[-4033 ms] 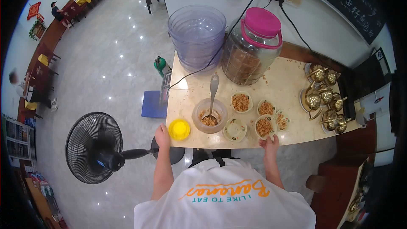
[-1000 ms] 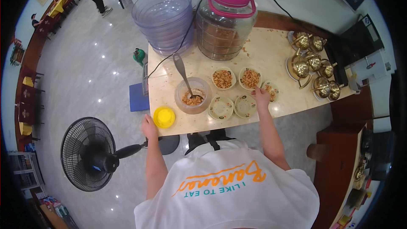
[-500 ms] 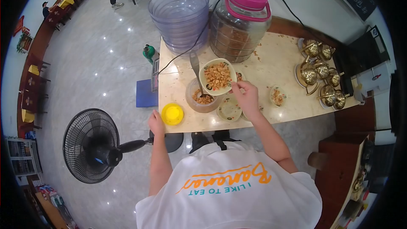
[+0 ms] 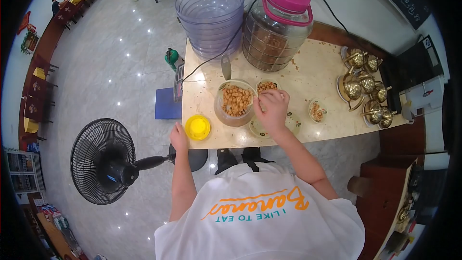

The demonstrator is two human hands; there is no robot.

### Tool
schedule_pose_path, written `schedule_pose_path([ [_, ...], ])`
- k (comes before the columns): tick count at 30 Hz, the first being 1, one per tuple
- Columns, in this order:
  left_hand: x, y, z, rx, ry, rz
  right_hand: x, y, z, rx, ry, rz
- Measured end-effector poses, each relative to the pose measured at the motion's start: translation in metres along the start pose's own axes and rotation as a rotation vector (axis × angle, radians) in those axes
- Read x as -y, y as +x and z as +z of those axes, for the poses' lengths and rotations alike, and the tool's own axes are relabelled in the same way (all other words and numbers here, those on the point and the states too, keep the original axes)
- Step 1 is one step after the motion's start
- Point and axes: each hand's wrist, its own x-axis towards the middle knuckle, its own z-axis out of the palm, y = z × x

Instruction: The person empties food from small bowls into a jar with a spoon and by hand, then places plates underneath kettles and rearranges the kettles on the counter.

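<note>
My right hand point(image 4: 272, 110) pinches the rim of a small pale bowl point(image 4: 254, 90) filled with chopped brown nut-like pieces point(image 4: 237, 100). The bowl is over the mouth of a clear plastic tub point(image 4: 232, 119), and a spoon handle point(image 4: 226, 67) sticks up behind it. The tub's contents are mostly hidden by the bowl. Close by are another dish of pieces point(image 4: 267, 85) and a pale dish point(image 4: 259, 127) partly under my right hand. My left hand point(image 4: 179, 137) is curled closed at the table's left edge, beside a yellow lid point(image 4: 198, 127); nothing shows in it.
Stacked clear buckets point(image 4: 210, 19) and a large pink-lidded jar point(image 4: 279, 29) stand at the back of the table point(image 4: 332, 84). Another small dish point(image 4: 316, 110) and several brass teapots point(image 4: 366, 84) are to the right. A black fan point(image 4: 103, 161) stands on the left.
My right hand has moved slightly left and lowered the bowl over the tub, covering more of its opening. My left hand stays by the yellow lid. The camera view has shifted slightly.
</note>
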Motion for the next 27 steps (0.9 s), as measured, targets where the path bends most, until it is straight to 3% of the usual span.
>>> schedule_pose_path([
  [8, -0.004, -0.002, -0.001, 0.047, 0.001, -0.061, 0.001, -0.005, -0.019, -0.037, -0.172, -0.308],
  [11, -0.004, -0.002, -0.001, 0.044, 0.023, -0.075, -0.005, -0.005, -0.034, -0.043, -0.178, -0.213],
  [14, 0.0, -0.001, 0.0, 0.068, 0.036, -0.08, -0.035, -0.016, -0.042, -0.093, -0.163, 0.014],
  [23, -0.011, -0.002, -0.005, 0.085, 0.041, -0.085, -0.12, -0.117, -0.083, 0.435, -0.236, 0.657],
  [27, -0.004, 0.0, 0.0, 0.057, 0.059, -0.067, -0.138, -0.138, -0.078, 0.453, -0.229, 0.65],
])
